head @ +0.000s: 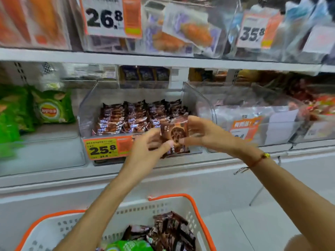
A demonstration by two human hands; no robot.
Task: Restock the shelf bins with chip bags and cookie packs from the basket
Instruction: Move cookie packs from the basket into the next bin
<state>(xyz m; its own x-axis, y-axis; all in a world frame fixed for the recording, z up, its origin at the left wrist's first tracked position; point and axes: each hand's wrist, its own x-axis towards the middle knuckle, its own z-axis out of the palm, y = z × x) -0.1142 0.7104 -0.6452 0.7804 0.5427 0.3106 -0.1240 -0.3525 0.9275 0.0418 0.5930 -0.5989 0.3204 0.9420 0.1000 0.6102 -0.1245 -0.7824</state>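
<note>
A brown cookie pack (175, 132) with a chocolate-chip cookie printed on it is held upright in front of the clear shelf bin (87, 113). My left hand (150, 147) pinches its left edge and my right hand (201, 131) grips its right edge. Rows of the same brown packs (130, 116) fill the bin behind it. Below, a white basket with an orange rim (201, 221) holds several more brown cookie packs (170, 230) and a green chip bag (130, 246).
Green chip bags (51, 107) stand on the shelf at left. An orange 25.8 price tag (107, 148) hangs on the bin front. A second clear bin (253, 115) with mixed packs sits at right. The upper shelf holds more bins and price tags.
</note>
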